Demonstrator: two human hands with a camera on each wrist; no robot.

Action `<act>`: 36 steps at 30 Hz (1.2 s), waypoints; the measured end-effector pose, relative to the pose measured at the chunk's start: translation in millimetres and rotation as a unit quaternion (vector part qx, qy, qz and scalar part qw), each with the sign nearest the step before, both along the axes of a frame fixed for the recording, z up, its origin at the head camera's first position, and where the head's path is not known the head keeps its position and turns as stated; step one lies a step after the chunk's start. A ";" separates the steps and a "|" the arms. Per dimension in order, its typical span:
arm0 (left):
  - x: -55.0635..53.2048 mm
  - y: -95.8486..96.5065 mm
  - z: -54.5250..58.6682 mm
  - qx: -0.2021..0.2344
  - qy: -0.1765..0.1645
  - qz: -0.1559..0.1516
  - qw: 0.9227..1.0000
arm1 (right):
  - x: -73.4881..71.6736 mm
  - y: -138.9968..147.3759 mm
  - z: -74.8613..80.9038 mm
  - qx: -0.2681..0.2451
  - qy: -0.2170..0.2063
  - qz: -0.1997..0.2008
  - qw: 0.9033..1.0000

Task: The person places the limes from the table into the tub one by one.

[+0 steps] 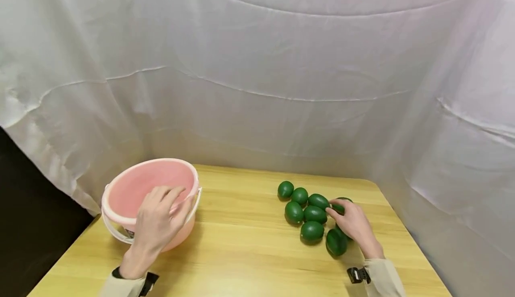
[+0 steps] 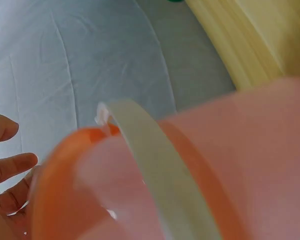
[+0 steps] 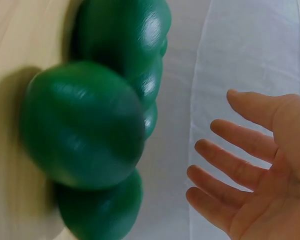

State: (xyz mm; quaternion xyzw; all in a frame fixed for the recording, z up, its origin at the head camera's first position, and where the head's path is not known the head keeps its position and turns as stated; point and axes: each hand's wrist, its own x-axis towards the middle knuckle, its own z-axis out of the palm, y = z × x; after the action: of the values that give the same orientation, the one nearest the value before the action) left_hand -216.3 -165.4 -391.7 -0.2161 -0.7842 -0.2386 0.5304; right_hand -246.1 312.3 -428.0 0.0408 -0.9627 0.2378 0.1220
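A pink bucket (image 1: 157,171) with a white handle (image 2: 150,165) stands at the left of the wooden table. Over the bucket's near rim is my left hand (image 1: 158,216), its fingers loosely bent above the opening and nothing visible in them. To the right lies a cluster of several smooth, dark green oval fruits (image 1: 315,214), lime- or avocado-like. Above the cluster's right side hovers my right hand (image 1: 354,223), partly hiding some fruits. In the right wrist view its fingers (image 3: 230,162) are spread and hold nothing, apart from the nearest green fruit (image 3: 85,125).
The pale wooden table (image 1: 241,252) has its back edge against a hanging white cloth (image 1: 261,86). Cloth also hangs along the right side. A dark area (image 1: 32,216) lies beyond the table's left edge.
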 end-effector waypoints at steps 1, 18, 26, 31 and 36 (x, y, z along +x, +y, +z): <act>1.5 -4.1 -1.9 0.002 0.005 0.005 1.000 | 0.2 1.7 -1.6 -0.001 -0.004 0.001 1.000; 7.6 -49.9 -9.8 0.103 0.092 -0.002 0.990 | 3.0 47.3 -39.5 0.002 -0.025 -0.004 1.000; 14.5 -68.4 -18.4 0.167 0.050 0.016 0.985 | 4.7 53.2 -42.6 -0.018 -0.084 -0.018 0.996; 17.5 -80.9 -24.2 0.179 0.024 0.027 0.983 | 2.1 55.5 -47.2 -0.032 -0.114 -0.023 0.993; 18.2 -89.7 -29.7 0.186 0.029 0.034 0.981 | -0.2 57.1 -51.1 -0.040 -0.126 -0.027 0.991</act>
State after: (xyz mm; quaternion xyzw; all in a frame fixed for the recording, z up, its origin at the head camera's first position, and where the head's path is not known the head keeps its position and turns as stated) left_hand -198.2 -255.1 -421.5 -0.0940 -0.7169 -0.3562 0.5920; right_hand -246.3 369.4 -479.1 -0.0201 -0.9610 0.2756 0.0080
